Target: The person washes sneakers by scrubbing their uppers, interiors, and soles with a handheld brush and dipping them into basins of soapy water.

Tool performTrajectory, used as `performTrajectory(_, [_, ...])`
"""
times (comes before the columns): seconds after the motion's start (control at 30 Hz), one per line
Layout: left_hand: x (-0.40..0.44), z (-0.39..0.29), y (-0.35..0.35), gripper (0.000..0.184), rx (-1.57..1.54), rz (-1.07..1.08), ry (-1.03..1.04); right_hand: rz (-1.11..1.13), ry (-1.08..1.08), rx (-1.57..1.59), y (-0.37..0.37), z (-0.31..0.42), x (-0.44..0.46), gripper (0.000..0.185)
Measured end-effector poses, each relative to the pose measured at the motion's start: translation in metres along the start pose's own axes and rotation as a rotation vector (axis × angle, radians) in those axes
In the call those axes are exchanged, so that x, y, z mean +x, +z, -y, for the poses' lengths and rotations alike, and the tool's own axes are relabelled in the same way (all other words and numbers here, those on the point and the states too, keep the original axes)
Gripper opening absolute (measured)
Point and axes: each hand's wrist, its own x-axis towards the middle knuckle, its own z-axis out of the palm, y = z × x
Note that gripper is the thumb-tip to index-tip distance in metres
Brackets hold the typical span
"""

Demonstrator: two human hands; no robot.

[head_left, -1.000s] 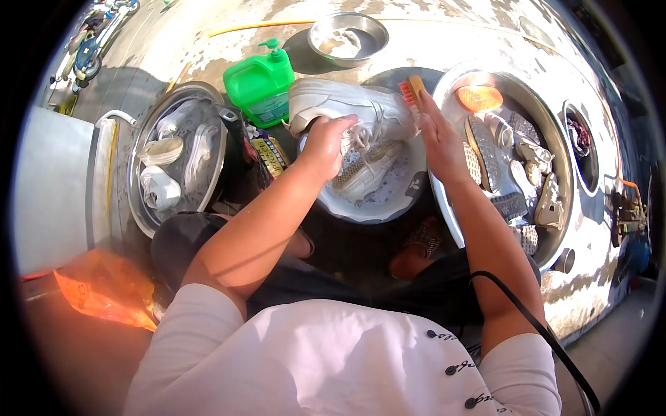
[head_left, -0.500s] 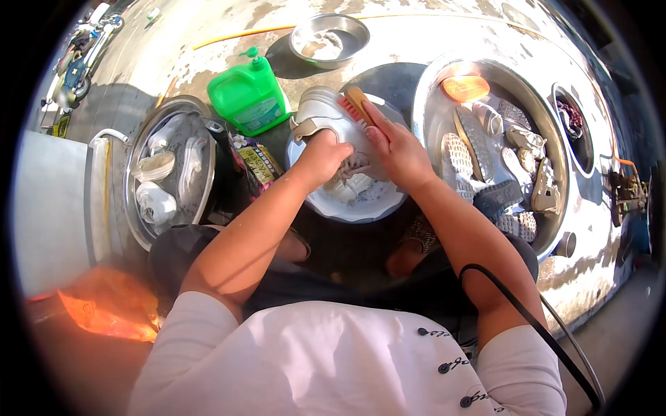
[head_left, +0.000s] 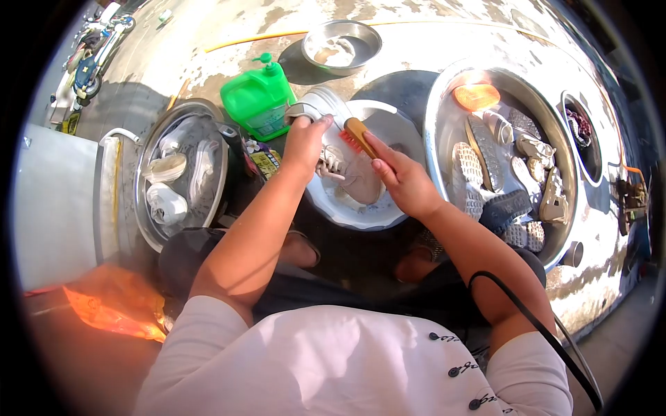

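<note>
My left hand (head_left: 307, 147) is closed on a pale lace-up sneaker (head_left: 362, 177) near its collar, with the toe pointing down toward me. The shoe is over a white basin (head_left: 348, 219) between my knees. In my right hand (head_left: 409, 186) is a scrubbing brush (head_left: 359, 134) with a wooden back and reddish bristles. Those bristles are against or just above the sneaker's side; I cannot tell which.
A large metal tub (head_left: 431, 121) on the right holds several shoes and an orange oval item (head_left: 476, 98). Another metal tub (head_left: 143, 202) with pale shoes stands left. Beyond are a green pump jug (head_left: 257, 100) and a small steel bowl (head_left: 369, 47).
The sneaker has turned, so its laces and toe now show below the brush. My left hand has shifted up and left along the shoe. The brush has dropped slightly. The view has shifted a little.
</note>
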Motion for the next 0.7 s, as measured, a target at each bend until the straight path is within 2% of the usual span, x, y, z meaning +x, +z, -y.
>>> performTrajectory(0.07, [-0.004,-0.002,-0.002,0.023,0.155,0.163,-0.043,0.050,0.067,-0.015,0.003,0.002,-0.002,0.047])
performTrajectory(0.13, [-0.011,-0.003,0.003,0.022,0.219,0.217,-0.026,-0.118,0.114,-0.192,0.011,0.000,-0.004,0.046])
performTrajectory(0.2, [-0.011,-0.003,0.005,0.021,0.169,0.414,-0.114,-0.165,0.099,-0.220,0.006,0.002,0.008,0.045])
performTrajectory(0.27, [-0.020,0.005,0.007,0.022,0.179,0.467,-0.176,-0.293,0.119,-0.238,-0.002,0.002,0.028,0.044])
performTrajectory(0.33, [-0.031,0.024,0.009,0.021,0.565,0.622,0.106,-0.288,0.133,-0.245,-0.009,0.001,0.030,0.043])
performTrajectory(0.4, [-0.034,0.026,0.012,0.023,0.488,0.591,0.158,-0.132,0.237,-0.202,-0.007,0.010,0.022,0.046])
performTrajectory(0.43, [-0.031,0.029,0.010,0.023,0.312,0.477,0.099,-0.045,0.207,-0.162,-0.001,0.016,0.012,0.048])
performTrajectory(0.47, [-0.028,0.031,0.007,0.025,0.137,0.356,0.040,-0.131,0.016,-0.063,0.020,0.000,0.005,0.048])
performTrajectory(0.5, [-0.022,0.019,-0.005,0.029,0.247,0.399,-0.124,-0.133,-0.011,-0.040,0.026,0.004,0.001,0.047])
performTrajectory(0.53, [-0.019,0.014,-0.007,0.029,0.250,0.390,-0.127,-0.155,-0.017,-0.047,0.023,0.004,0.003,0.046])
performTrajectory(0.6, [-0.023,0.002,0.000,0.031,0.679,0.585,0.079,-0.220,-0.002,-0.094,0.004,0.003,0.017,0.045])
performTrajectory(0.63, [-0.028,-0.008,0.007,0.030,0.907,0.609,0.119,-0.221,0.108,-0.070,-0.008,-0.003,0.027,0.045])
performTrajectory(0.67, [-0.033,-0.004,0.011,0.030,0.902,0.622,0.128,-0.234,0.112,-0.077,-0.008,0.001,0.023,0.045])
performTrajectory(0.7, [-0.036,0.003,0.013,0.029,0.816,0.495,0.288,-0.199,0.058,-0.072,-0.003,0.009,0.022,0.045])
